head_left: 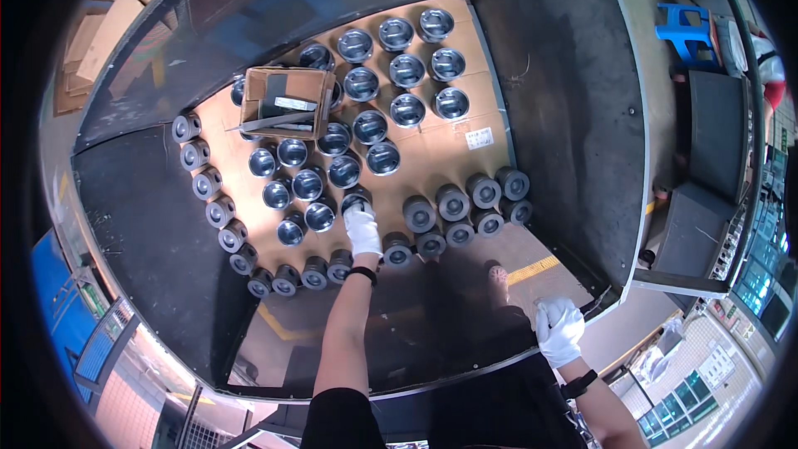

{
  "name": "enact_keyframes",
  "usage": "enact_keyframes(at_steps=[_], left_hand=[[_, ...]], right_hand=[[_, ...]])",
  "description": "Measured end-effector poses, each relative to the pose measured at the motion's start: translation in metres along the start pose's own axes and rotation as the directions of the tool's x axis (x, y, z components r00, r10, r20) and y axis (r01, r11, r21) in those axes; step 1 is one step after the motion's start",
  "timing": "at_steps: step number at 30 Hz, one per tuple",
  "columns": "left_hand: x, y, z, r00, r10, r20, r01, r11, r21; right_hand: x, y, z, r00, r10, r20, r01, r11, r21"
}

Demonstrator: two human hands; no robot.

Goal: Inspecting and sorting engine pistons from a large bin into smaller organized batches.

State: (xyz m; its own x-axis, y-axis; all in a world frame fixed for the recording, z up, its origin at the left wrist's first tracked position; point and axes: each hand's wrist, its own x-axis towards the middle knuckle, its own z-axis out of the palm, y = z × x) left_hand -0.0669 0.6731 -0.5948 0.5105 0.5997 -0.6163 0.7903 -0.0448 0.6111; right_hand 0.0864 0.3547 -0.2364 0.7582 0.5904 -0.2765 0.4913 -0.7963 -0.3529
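Note:
Several metal engine pistons stand on a brown cardboard sheet [440, 145] inside a large dark bin. Their upper group shows shiny dished crowns, like the piston [383, 157] in the middle. My left hand [363, 233], in a white glove, reaches down to one piston [356, 197]. Its fingers close at that piston's near side, and the fingertips are partly hidden. My right hand [559, 332], also gloved in white, rests with curled fingers over the bin's near rim [490, 372], at the right.
An open cardboard box [326, 83] with dark flat pieces sits over some pistons. Duller grey pistons line the sheet's left side and near edge, including a piston [420, 213]. Dark bin walls [565, 108] rise around. A blue stool [688, 33] stands outside, far right.

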Motion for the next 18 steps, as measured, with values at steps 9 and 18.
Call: enact_keyframes(at_steps=[9,18], left_hand=[[-0.047,0.092,0.086,0.951,0.292,0.104,-0.298,0.767,0.568],[-0.068,0.155,0.02,1.0,-0.021,0.014,0.015,0.932,0.363]], right_hand=[[0.001,-0.002,-0.001,1.0,0.006,0.025,-0.006,1.0,-0.007],[-0.002,-0.006,-0.005,0.997,-0.064,-0.049,0.06,0.996,-0.073]])
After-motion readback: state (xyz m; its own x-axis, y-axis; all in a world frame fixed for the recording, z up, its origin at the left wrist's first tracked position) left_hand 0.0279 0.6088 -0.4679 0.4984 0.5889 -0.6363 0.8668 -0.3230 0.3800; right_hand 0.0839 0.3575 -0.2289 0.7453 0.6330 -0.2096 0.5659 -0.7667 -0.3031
